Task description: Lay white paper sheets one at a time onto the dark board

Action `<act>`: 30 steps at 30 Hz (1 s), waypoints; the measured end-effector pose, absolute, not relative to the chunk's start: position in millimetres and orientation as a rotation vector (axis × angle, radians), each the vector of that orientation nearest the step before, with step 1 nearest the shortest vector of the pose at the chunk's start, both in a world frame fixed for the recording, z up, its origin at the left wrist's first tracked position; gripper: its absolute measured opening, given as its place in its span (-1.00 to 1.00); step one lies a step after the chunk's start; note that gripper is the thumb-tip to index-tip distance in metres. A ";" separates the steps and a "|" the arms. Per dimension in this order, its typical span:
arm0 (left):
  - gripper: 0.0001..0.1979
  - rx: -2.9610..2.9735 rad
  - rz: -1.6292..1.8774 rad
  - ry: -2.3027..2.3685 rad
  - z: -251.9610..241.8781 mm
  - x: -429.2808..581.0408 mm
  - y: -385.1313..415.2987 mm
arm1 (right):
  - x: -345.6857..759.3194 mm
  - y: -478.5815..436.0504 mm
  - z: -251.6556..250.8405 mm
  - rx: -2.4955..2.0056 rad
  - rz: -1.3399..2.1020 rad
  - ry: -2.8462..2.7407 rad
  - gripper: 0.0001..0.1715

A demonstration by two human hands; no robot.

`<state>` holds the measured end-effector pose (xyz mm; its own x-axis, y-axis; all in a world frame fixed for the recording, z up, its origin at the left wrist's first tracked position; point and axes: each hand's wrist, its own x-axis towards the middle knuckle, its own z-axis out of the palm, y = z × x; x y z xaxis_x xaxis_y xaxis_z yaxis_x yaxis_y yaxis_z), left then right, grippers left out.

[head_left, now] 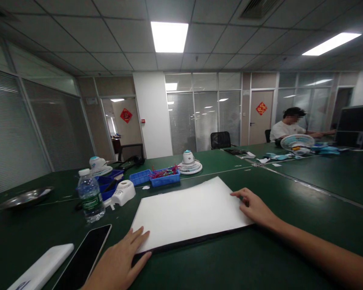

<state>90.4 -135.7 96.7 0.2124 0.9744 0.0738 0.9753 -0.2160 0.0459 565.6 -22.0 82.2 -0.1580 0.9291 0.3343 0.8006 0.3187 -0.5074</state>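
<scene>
Single camera, I noted, worn on the head. It faced forward across the tabletop (305, 201), left hand (121, 257) and right hand (258, 209) close below the lens, glass partition (204, 117) well beyond, level enough to catch the ceiling (121, 30) up top.

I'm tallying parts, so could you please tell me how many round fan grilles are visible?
3: a left grille beyond the bottle, a middle grille beside the blue tray, a right grille near the seated person. More may be hidden.
</scene>
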 end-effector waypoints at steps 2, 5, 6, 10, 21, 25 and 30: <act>-0.37 -2.444 -0.151 -1.960 97.3 90.3 -136.4 | 563.0 -25.7 84.3 -1.506 0.264 -2.062 -0.46; -0.37 -2.460 -0.180 -1.955 98.2 90.6 -137.3 | 561.7 -30.3 88.5 -1.507 0.221 -2.125 -0.58; -0.37 -2.463 -0.186 -1.957 98.3 90.7 -137.3 | 562.2 -31.0 89.7 -1.517 0.203 -2.133 -0.61; -0.41 -2.466 -0.206 -1.945 96.4 89.2 -135.6 | 567.3 -29.1 91.9 -1.599 0.139 -2.117 -0.58; -0.44 -2.418 -0.214 -1.932 100.2 93.7 -136.5 | 568.4 -28.8 80.5 -1.511 0.304 -2.271 -0.20; -0.43 -2.408 -0.187 -1.958 100.7 95.2 -135.3 | 568.9 -28.7 79.6 -1.511 0.391 -2.230 -0.14; -0.31 -2.346 -0.156 -2.030 98.5 97.6 -136.9 | 565.7 -23.4 73.8 -1.605 0.551 -1.968 0.02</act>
<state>97.6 -136.9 98.5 0.1412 0.9850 0.0991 0.9886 -0.1457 0.0390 565.7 -23.4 73.8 -0.1484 0.9778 0.1479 0.7588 0.2085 -0.6171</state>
